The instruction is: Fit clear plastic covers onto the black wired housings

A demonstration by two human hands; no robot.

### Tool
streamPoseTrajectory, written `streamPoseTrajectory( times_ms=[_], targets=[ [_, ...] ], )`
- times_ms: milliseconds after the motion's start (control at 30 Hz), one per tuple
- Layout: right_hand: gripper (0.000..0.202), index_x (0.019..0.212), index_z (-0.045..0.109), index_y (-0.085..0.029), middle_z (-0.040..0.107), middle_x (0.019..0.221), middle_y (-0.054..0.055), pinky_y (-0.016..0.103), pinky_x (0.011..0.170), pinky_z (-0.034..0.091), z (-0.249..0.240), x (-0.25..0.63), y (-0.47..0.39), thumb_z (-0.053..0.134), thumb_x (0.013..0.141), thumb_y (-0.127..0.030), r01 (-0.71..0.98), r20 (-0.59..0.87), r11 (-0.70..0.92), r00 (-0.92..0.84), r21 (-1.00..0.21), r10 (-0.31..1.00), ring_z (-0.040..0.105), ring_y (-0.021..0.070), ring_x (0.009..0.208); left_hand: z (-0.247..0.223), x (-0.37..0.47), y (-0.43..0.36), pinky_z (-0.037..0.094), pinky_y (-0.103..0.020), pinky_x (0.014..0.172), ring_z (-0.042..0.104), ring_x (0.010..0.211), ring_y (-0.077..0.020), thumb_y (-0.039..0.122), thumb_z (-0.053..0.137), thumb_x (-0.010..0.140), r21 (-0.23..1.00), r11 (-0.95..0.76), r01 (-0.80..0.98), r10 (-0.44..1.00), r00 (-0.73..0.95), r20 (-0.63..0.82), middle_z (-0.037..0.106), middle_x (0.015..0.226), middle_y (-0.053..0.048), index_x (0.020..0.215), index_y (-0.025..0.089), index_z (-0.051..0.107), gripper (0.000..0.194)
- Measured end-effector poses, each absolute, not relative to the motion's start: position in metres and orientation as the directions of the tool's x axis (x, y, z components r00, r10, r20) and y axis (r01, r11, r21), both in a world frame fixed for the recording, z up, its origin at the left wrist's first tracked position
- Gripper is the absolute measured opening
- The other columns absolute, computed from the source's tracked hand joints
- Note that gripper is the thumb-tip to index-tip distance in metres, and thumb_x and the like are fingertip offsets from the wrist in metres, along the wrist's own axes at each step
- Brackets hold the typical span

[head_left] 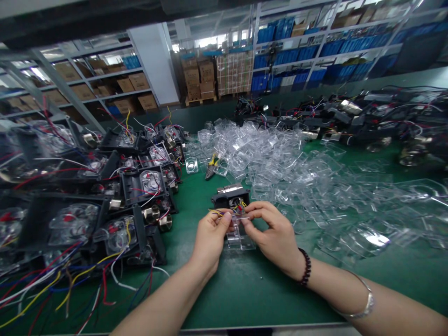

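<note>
In front of me on the green table lies a dark grey housing (220,199) with a metal fitting (229,188) at its far side and coloured wires inside. A clear plastic cover (240,237) is at its near side, partly hidden by my fingers. My left hand (213,233) pinches several thin wires (217,212), yellow and dark, at the housing's left. My right hand (271,228) has thumb and fingers closed on the edge of the clear cover, close to the wires. The two hands' fingertips are close together over the housing.
A large heap of clear plastic covers (259,144) spreads behind and to the right. Yellow-handled pliers (211,167) lie beyond the housing. Wired dark housings (115,196) are stacked at the left, and more assemblies (350,116) lie at the back right. Shelves stand behind.
</note>
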State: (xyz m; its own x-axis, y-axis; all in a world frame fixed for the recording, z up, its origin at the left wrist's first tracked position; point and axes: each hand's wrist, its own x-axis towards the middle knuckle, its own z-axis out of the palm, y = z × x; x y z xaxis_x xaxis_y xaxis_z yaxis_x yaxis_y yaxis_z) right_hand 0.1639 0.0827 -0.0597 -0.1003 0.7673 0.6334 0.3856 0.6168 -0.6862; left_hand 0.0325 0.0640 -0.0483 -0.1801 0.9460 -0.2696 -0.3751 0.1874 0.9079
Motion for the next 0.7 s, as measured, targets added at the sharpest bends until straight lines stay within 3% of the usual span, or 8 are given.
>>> streamPoseTrajectory(
  times_ms=[300, 700],
  targets=[
    [0.01, 0.066, 0.06, -0.021, 0.062, 0.075, 0.004, 0.032, 0.066, 0.05, -0.0583, 0.1661, 0.0812, 0.058, 0.073, -0.013, 0.442, 0.718, 0.68, -0.109, -0.585, 0.688, 0.059, 0.0172, 0.072, -0.0499, 0.0356, 0.0615, 0.045, -0.024, 0.064, 0.059, 0.065, -0.0138, 0.041, 0.072, 0.061, 0.953, 0.117, -0.28, 0.959, -0.217, -0.181, 0.065, 0.069, -0.002, 0.077, 0.014, 0.063, 0.033],
    [0.008, 0.072, 0.064, -0.022, 0.064, 0.078, 0.004, 0.035, 0.068, 0.047, -0.0587, 0.1676, 0.0811, 0.06, 0.076, -0.016, 0.439, 0.726, 0.694, -0.125, -0.571, 0.676, 0.057, 0.0186, 0.076, -0.051, 0.0344, 0.0613, 0.046, -0.025, 0.065, 0.061, 0.068, -0.015, 0.042, 0.072, 0.063, 0.95, 0.102, -0.294, 0.957, -0.233, -0.174, 0.066, 0.072, -0.003, 0.08, 0.014, 0.062, 0.033]
  ],
)
